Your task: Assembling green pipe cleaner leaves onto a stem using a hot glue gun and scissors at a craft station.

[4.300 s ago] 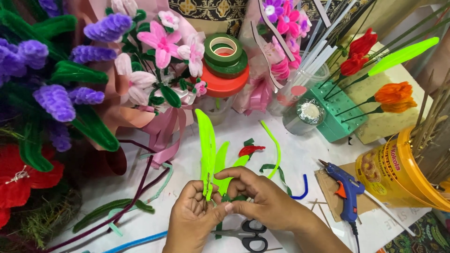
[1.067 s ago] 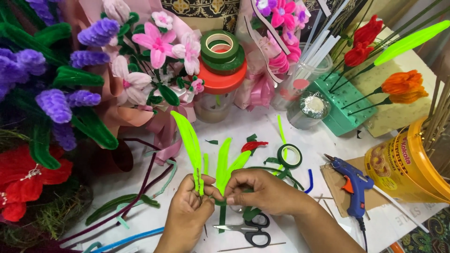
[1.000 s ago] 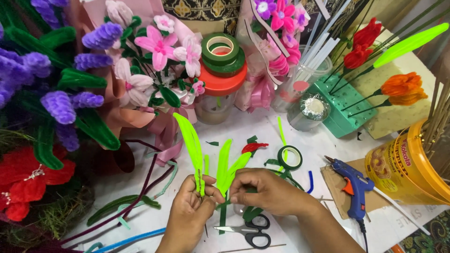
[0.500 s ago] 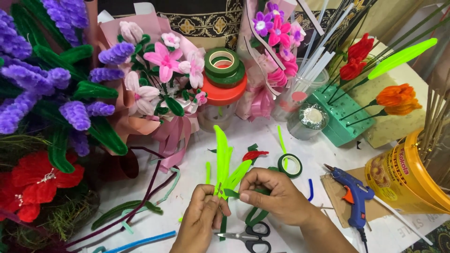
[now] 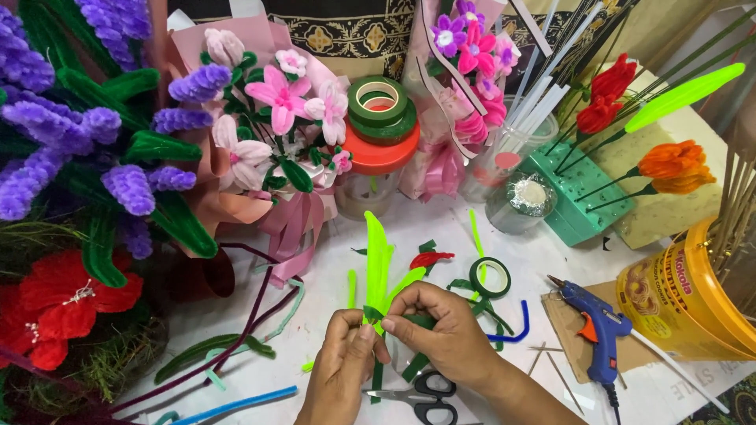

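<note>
My left hand (image 5: 340, 368) is pinched shut on the base of a bunch of bright green pipe-cleaner leaves (image 5: 378, 264), thumb and fingers pressed together at the stem. My right hand (image 5: 437, 327) closes over the same spot from the other side, fingertips clamped on a strip of dark green tape (image 5: 416, 364) that trails down from the bundle. The leaves stand upright above both hands, over the middle of the white surface (image 5: 315, 275).

Just below my hands lie black-handled scissors (image 5: 417, 391). To the right, near my wrist, sit a small roll of green tape (image 5: 490, 277) and a blue pipe cleaner (image 5: 513, 330); further right a blue glue gun (image 5: 594, 330) rests on cardboard beside a yellow bucket (image 5: 693, 291). Behind the leaves stands a jar with an orange lid (image 5: 382, 153) carrying stacked green tape rolls. A pink-wrapped bouquet (image 5: 272, 142) and purple pipe-cleaner flowers (image 5: 87, 134) fill the left side.
</note>
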